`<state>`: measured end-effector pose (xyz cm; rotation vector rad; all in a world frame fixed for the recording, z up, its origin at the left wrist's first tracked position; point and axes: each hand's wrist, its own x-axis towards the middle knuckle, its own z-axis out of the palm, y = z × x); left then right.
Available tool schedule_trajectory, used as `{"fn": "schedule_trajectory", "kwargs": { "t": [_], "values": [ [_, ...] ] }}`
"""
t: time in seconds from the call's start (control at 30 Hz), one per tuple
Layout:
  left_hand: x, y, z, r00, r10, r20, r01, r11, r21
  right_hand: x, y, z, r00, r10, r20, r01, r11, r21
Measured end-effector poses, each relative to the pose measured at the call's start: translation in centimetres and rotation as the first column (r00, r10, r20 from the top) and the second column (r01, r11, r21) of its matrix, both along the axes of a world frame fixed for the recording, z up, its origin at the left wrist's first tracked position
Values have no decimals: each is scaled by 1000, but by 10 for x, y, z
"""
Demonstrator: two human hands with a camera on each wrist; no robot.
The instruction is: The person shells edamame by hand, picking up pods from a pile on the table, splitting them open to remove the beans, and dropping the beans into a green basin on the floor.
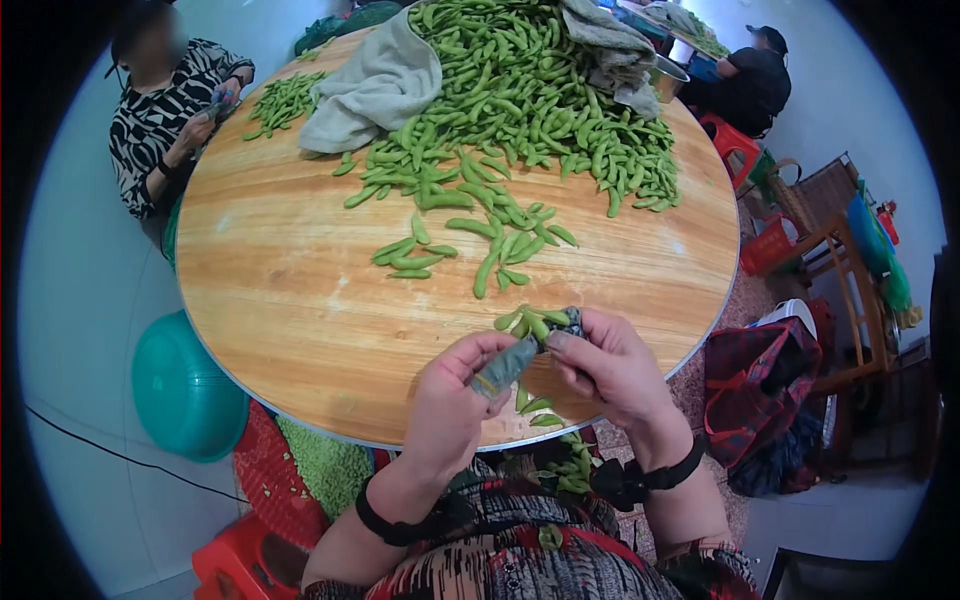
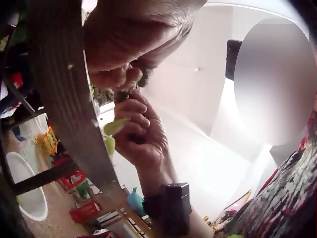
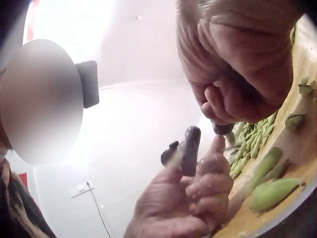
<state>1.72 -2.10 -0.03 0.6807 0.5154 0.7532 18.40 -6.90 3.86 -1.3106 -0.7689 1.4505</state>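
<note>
Over the near table edge, my left hand [image 1: 450, 400] and right hand [image 1: 625, 370] meet at the fingertips, pinching a green soybean pod [image 1: 538, 327] between them. A grey-green cover with a yellow band [image 1: 487, 386] sheathes the left thumb. On a right fingertip sits a dark patterned cover [image 1: 572, 321]. In the right wrist view the left thumb cover [image 3: 190, 148] stands up below the curled right hand [image 3: 237, 64], which hides most of the pod. The left wrist view shows the right hand [image 2: 141, 131] past the left one. Loose pods [image 1: 542, 405] lie below the hands.
A big heap of soybean pods [image 1: 520, 90] covers the table's far side, partly under grey cloths [image 1: 375, 85]. Smaller pods [image 1: 410, 262] lie mid-table. Beside the table are a teal basin [image 1: 185, 385], shelled beans [image 1: 325, 465] and a red stool [image 1: 240, 560]. Another person [image 1: 165, 110] sits left.
</note>
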Motion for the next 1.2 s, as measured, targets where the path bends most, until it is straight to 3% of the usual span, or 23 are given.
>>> {"fn": "schedule_trajectory", "kwargs": {
  "t": [0.23,0.33,0.63,0.83,0.9,0.93,0.97,1.0,1.03,1.1,1.13,1.17,1.2],
  "values": [
    [-3,1,-6,992,67,103,-59,995,-82,-14,-10,2,979,163,125,-167,986,20],
    [-3,-1,-6,990,106,89,-101,993,-63,-13,-15,2,981,193,-17,-191,980,56],
    [6,-6,0,973,225,-43,-221,972,83,-10,-17,-3,975,205,-82,-203,979,26],
    [13,-13,0,946,311,-92,-292,941,171,-11,-17,-9,982,186,16,-187,981,48],
    [7,-11,-3,984,168,-66,-161,982,100,-10,-18,-11,980,196,34,-198,980,38],
    [4,-9,-5,983,170,-67,-163,982,99,-9,-18,-11,977,206,52,-208,978,27],
    [0,-5,-8,997,62,40,-62,998,15,-8,-18,-10,977,209,51,-210,977,26],
    [-2,-2,-11,987,-39,156,49,997,-57,-8,-18,-9,973,198,-115,-200,980,-7],
    [-4,1,-14,987,-38,155,48,997,-60,-8,-18,-9,945,174,-278,-193,980,-42],
    [-5,5,-13,940,-158,304,187,980,-68,-8,-18,-12,948,172,-266,-187,982,-35],
    [-3,3,-7,940,-157,304,186,980,-68,-8,-18,-13,953,166,-255,-179,984,-26],
    [0,-1,3,986,-100,130,99,995,20,-10,-18,-12,953,167,-254,-179,984,-26],
    [3,-4,10,999,-22,-40,26,992,121,-14,-19,-12,986,143,-87,-144,990,-5]
  ]
}}
